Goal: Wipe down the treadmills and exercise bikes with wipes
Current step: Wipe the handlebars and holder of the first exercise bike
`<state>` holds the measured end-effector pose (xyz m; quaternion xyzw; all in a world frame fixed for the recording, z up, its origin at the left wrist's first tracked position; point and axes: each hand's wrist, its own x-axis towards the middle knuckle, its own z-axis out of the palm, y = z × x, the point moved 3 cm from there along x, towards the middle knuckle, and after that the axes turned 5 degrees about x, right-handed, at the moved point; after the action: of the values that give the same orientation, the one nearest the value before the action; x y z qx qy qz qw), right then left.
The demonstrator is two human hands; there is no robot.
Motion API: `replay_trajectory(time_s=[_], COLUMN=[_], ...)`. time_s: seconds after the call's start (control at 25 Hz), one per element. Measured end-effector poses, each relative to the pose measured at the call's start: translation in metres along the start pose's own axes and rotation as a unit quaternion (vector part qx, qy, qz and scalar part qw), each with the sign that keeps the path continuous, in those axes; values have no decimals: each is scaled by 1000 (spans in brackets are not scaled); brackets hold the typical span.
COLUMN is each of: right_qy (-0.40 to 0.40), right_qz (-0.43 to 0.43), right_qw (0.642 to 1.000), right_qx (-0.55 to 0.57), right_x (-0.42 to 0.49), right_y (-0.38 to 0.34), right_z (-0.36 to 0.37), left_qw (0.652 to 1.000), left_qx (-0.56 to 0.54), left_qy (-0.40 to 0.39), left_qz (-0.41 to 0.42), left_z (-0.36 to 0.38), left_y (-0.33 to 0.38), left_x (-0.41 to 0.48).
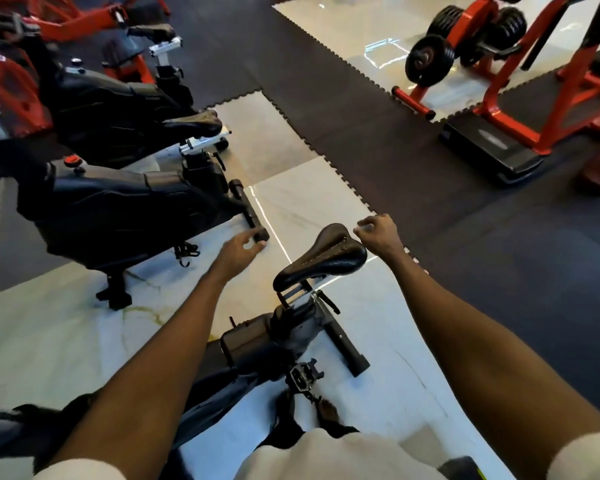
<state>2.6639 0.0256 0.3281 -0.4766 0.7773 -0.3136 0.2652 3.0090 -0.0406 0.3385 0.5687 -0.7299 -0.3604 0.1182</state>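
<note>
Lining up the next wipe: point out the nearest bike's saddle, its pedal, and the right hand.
saddle (321,259): head view, middle of the seat top.
pedal (301,377): head view, centre of its platform.
right hand (378,235): head view, back of the hand.

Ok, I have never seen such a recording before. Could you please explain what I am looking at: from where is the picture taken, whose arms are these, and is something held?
There is only one picture. It comes from a wide-angle camera worn on a person's head, looking forward and down, so the two bare arms belong to that person. There is no robot here.

Below the arms stands an exercise bike, with its black saddle between the hands. The left hand is loosely curled and looks empty. The right hand is curled close beside the saddle. Its palm is hidden, so I cannot tell whether it holds a wipe.

More bikes stand to the left on the pale floor. A red weight rack is at the top right.
</note>
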Motion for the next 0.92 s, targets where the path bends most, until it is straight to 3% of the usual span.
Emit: replay_trajectory(time_s=[0.28,0.44,0.52,0.72,0.92], right_qy=[9,88,113,82,156], right_qz=[75,81,64,-4,61], right_qw=[997,993,990,996,982], right_qx=[-14,22,48,23,85], right_x=[-18,-41,-54,-66,-60], right_y=[41,29,12,-3,-4], right_z=[48,66,81,122,118], left_qw=[992,985,984,986,984], left_qx=[11,18,11,-80,-126], left_qy=[-122,-165,-167,-143,-128], left_qz=[29,44,53,37,24], left_z=[55,73,77,84,87], left_y=[-10,-19,-23,-41,-70], left_x=[21,25,26,24,20])
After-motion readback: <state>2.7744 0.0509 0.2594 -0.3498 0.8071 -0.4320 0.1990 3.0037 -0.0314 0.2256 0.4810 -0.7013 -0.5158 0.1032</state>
